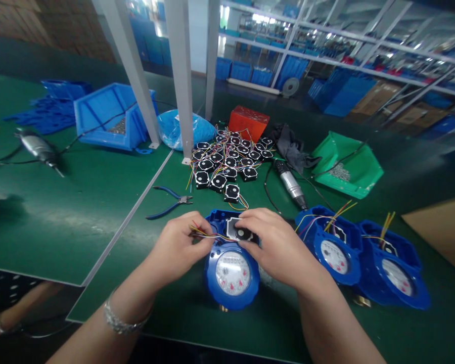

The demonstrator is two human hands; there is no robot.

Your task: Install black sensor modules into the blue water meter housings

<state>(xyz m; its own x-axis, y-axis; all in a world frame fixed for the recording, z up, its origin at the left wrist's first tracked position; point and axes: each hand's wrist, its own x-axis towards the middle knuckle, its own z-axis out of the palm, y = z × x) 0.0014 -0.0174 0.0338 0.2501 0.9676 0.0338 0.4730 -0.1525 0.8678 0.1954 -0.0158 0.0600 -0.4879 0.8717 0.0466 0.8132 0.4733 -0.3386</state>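
In front of me on the green table lies a blue water meter (232, 278) with a round white dial. My right hand (267, 237) is closed on a small black motor module (233, 230) with a white edge, at the open housing above the dial. Between the thumb and fingers of my left hand (185, 240) is a bundle of thin coloured wires (202, 232), which runs to the module. Whether the module touches the housing floor is hidden by my fingers.
Two more blue meters (335, 253) with wires sticking up stand at right. Beyond are pliers (170, 199), piled black modules (231, 156), an electric screwdriver (290, 184), a green screw bin (349, 164) and a blue bin (106, 119). Metal posts (180, 76) rise behind. Another person's arm (18, 306) shows lower left.
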